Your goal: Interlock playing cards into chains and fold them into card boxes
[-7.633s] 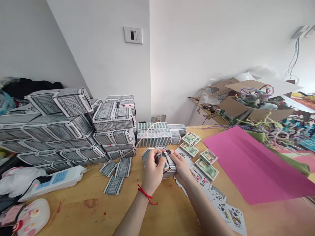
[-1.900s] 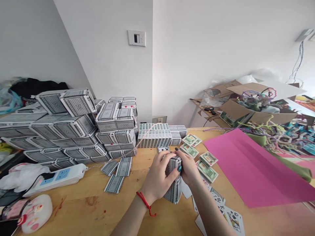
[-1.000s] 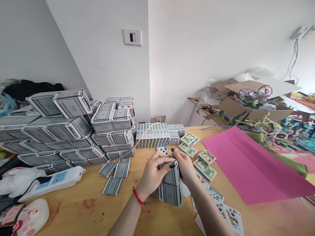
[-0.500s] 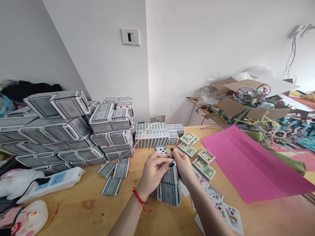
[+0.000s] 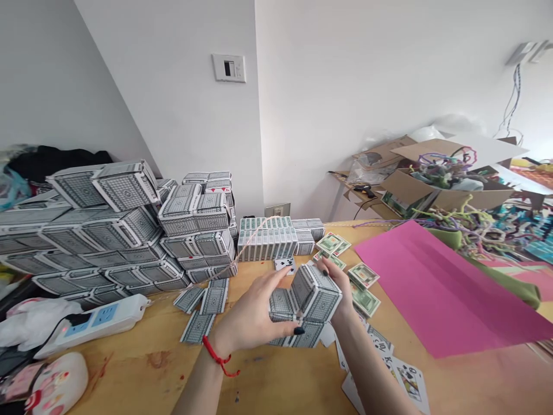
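A block made of folded playing cards (image 5: 309, 302), grey-green patterned backs outward, is lifted just above the wooden table (image 5: 142, 374) and tilted. My left hand (image 5: 250, 317), with a red string bracelet at the wrist, cups its left and lower side, thumb under it. My right hand (image 5: 341, 288) grips its far right side from behind, fingers partly hidden. Loose face-up cards (image 5: 397, 372) lie under my right forearm.
A large heap of similar card blocks (image 5: 121, 230) fills the left. A row of card decks (image 5: 268, 236) stands at the wall. Green-backed card stacks (image 5: 365, 288), a pink paper sheet (image 5: 436, 288), a power strip (image 5: 90, 323) and a cluttered cardboard box (image 5: 436, 184) surround the hands.
The card block stood on the table with both hands pinching its top. Now it is raised and turned, and my left hand has shifted under it.
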Demonstrator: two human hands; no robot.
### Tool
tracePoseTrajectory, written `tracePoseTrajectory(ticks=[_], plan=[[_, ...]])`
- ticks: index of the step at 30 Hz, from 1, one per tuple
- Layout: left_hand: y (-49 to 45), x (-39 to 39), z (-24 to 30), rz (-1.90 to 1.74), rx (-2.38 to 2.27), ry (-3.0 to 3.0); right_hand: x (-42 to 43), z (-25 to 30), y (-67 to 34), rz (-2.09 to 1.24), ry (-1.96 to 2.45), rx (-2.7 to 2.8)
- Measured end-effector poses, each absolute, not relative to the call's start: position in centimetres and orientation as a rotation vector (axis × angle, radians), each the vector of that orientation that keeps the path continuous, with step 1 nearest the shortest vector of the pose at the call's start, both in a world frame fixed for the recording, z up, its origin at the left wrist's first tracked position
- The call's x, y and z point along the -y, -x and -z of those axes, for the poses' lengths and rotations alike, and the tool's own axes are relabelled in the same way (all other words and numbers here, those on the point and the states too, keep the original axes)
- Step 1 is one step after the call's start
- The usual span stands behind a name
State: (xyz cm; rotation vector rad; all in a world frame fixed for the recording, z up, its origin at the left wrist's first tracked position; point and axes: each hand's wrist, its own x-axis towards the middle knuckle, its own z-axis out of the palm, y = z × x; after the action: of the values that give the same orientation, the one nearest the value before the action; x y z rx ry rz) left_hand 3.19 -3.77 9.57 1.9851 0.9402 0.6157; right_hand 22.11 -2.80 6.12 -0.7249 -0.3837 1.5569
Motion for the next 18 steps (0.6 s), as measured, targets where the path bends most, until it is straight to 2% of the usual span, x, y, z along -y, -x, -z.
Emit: tracePoseTrajectory(ticks=[6, 18], plan=[[-2.3, 3.8, -10.8, -0.612, -0.999, -1.929, 2.9, -6.0, -22.6, -1.589, 0.531, 0.304], [-2.0, 2.8, -10.4, -0.668, -1.092, -1.711, 3.0, -6.4, -21.3, -1.533, 0.725, 0.472]])
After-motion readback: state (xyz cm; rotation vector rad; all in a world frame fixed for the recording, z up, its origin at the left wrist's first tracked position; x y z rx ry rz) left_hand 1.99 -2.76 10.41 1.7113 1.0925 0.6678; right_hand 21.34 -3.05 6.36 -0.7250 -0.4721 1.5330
